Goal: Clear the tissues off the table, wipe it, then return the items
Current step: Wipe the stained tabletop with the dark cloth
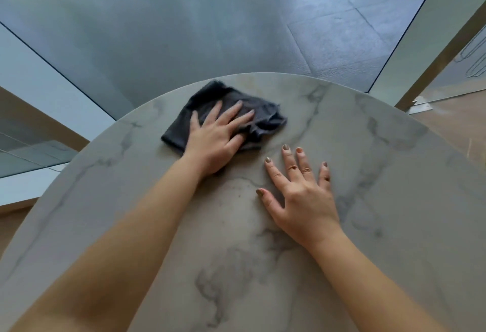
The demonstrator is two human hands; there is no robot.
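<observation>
A round marble-patterned table fills the lower part of the head view. A dark grey cloth lies crumpled near the table's far edge. My left hand presses flat on the cloth with its fingers spread and straight. My right hand rests flat on the bare tabletop a little nearer and to the right, fingers spread, with rings on two fingers. No tissues or other items show on the table.
A grey tiled floor lies beyond the table's far edge. A pale wall panel stands at the left, and a glass partition with a brass-coloured frame at the right.
</observation>
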